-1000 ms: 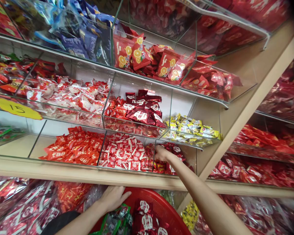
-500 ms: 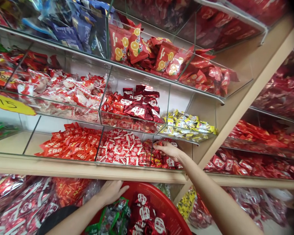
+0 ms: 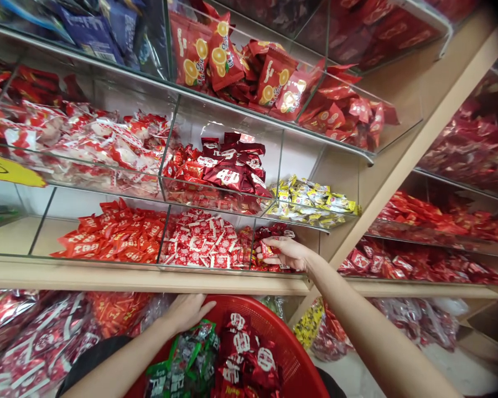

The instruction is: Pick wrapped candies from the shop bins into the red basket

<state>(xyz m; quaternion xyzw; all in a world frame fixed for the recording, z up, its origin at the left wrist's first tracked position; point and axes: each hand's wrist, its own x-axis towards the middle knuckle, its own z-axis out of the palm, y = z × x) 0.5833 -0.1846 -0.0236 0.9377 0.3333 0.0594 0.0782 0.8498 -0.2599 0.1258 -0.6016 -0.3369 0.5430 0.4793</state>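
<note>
My right hand (image 3: 285, 251) reaches into the lowest glass bin on the right, its fingers curled round small dark red candy packets (image 3: 274, 247) from the pile there. My left hand (image 3: 185, 310) grips the far rim of a red plastic basket (image 3: 286, 342) held below the shelf. Inside the basket lie dark red candy packs (image 3: 244, 354) and green and silver packs (image 3: 182, 365).
Glass bins on a wooden shelf (image 3: 149, 279) hold orange-red sweets (image 3: 112, 237), red and white sweets (image 3: 203, 243), dark red packs (image 3: 228, 171), yellow sweets (image 3: 311, 199) and orange-print bags (image 3: 232, 61). Large red bags (image 3: 37, 342) fill the space below. A yellow price tag (image 3: 8, 170) hangs at left.
My right hand has drawn back from deep in the bin toward its front, fingers now closed on packets. The view has shifted upward slightly; the basket shows more of its contents.
</note>
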